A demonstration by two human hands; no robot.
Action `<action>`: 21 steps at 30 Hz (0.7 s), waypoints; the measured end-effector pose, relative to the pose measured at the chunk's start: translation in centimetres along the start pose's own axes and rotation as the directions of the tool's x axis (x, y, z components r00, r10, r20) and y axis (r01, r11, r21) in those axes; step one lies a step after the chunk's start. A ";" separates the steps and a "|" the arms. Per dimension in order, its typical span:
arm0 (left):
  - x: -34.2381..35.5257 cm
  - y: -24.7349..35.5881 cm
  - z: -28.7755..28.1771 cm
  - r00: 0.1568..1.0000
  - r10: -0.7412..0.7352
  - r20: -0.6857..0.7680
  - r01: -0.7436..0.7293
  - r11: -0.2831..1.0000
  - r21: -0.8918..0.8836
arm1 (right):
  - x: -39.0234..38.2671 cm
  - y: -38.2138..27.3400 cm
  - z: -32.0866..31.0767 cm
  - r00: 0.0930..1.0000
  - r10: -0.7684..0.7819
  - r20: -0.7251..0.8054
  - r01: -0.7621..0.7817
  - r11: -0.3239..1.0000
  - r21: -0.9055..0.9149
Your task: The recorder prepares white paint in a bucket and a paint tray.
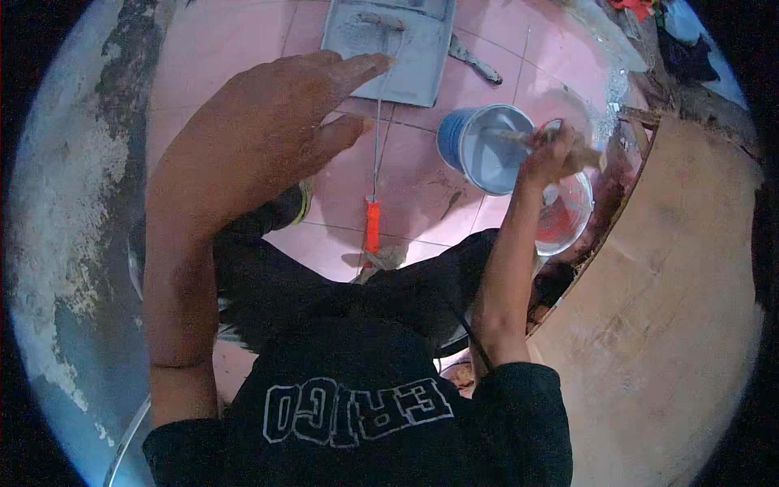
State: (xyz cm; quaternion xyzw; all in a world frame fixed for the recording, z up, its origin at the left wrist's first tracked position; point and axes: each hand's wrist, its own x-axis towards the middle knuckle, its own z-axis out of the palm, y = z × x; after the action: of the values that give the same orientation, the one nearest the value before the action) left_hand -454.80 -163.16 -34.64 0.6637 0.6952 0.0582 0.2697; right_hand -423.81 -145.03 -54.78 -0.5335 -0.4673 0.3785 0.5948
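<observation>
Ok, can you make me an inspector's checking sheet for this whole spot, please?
Surface: pink square-tiled floor.
Job's things: round blue bucket of pale grey paint; grey rectangular paint tray; bright orange roller handle on a long metal wire reaching the tray; flat dark-handled tool beside the tray.
Clutter: round pale-rimmed container with red patches beside the bucket; bright red crumpled item, top right.
Hands: left hand open, holding nothing; right hand closed around a pale stick-like tool reaching over the bucket's mouth.
Cables: thin black strand by the right forearm, perhaps a cord.
Surroundings: patchy grey peeling wall left; flat tan board right.
</observation>
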 end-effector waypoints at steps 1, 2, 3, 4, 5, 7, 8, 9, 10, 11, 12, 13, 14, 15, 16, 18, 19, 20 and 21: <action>0.1 0.3 -0.2 1.000 -0.005 -0.004 0.005 1.000 -0.002 | -0.9 -0.2 -0.8 0.996 0.079 0.039 -0.082 0.995 0.063; 0.0 0.8 -0.5 1.000 -0.010 -0.011 0.010 1.000 0.029 | -1.7 -0.4 -1.8 0.974 0.212 0.080 -0.221 0.965 0.139; -0.1 1.1 -0.7 1.000 -0.015 -0.017 0.016 0.998 0.061 | -1.2 -0.3 -2.4 0.973 0.213 0.090 -0.225 0.964 0.142; -0.1 1.0 -0.7 1.000 -0.013 -0.019 0.015 0.998 0.061 | 0.1 -0.3 -3.7 0.985 0.152 0.078 -0.156 0.986 0.049; 0.0 0.8 -0.4 0.999 0.002 -0.034 0.000 0.998 0.057 | 0.7 -0.4 -4.2 0.993 0.093 0.072 -0.090 0.995 -0.043; 0.0 0.7 -0.2 0.999 0.028 -0.043 -0.026 0.998 0.052 | 2.3 0.2 -3.0 0.991 -0.103 0.081 0.114 0.981 -0.156; -0.1 0.7 -0.2 1.000 0.003 -0.020 -0.002 0.999 0.052 | 3.3 0.2 -1.8 0.950 -0.289 0.116 0.310 0.914 -0.261; -0.1 0.7 -0.2 1.000 -0.021 0.004 0.021 0.998 0.053 | 3.9 0.0 -1.4 0.872 -0.458 0.171 0.488 0.797 -0.355; -0.4 0.6 0.0 0.999 -0.031 0.008 0.031 0.998 0.057 | 3.0 -0.2 -0.3 0.876 -0.450 0.174 0.482 0.804 -0.349; -0.4 0.5 0.2 1.000 -0.010 -0.008 0.010 0.999 0.054 | 1.8 -0.8 1.0 0.951 -0.298 0.084 0.309 0.934 -0.181; -0.5 0.5 0.4 1.000 0.010 -0.024 -0.009 0.999 0.051 | 1.1 -1.2 1.8 0.992 -0.120 0.028 0.119 0.993 0.010; -0.6 0.6 0.2 1.000 0.003 -0.022 -0.002 0.999 0.054 | 0.3 -1.1 1.2 0.993 -0.113 0.032 0.113 0.994 0.014; -0.4 1.0 -0.2 1.000 -0.010 -0.001 0.010 0.999 0.048 | -0.6 -0.8 -0.1 0.992 0.035 0.125 -0.076 0.938 0.338; -0.5 1.2 -0.6 0.999 -0.025 0.020 0.024 0.999 0.043 | -1.5 -0.4 -1.1 0.954 0.145 0.261 -0.278 0.749 0.601; -0.3 1.4 -0.5 1.000 -0.018 0.018 0.017 0.999 0.041 | -1.2 0.4 -2.7 0.960 0.279 0.006 -0.268 0.916 0.297; -0.4 1.7 -0.6 0.998 0.022 -0.057 -0.019 0.998 0.058 | 1.6 3.5 -5.8 0.985 0.139 0.104 -0.152 0.979 0.138; -0.2 1.6 -0.5 0.998 0.039 -0.058 -0.036 0.998 0.050 | 4.0 5.3 -8.4 0.976 0.010 0.216 -0.004 1.000 -0.027; 0.7 1.8 -0.1 0.996 0.078 -0.042 -0.077 0.997 0.020 | 9.5 7.2 -12.1 0.879 -0.312 0.361 0.464 0.735 -0.495; 0.1 1.2 -0.1 1.000 0.019 -0.007 -0.019 0.999 0.039 | 7.8 7.3 -8.6 0.882 -0.291 0.371 0.448 0.763 -0.467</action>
State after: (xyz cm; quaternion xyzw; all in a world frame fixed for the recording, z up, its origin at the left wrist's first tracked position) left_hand -453.80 -162.93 -34.11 0.6751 0.6910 0.0498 0.2535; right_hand -413.06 -138.96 -60.78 -0.5169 -0.7294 0.1761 0.4121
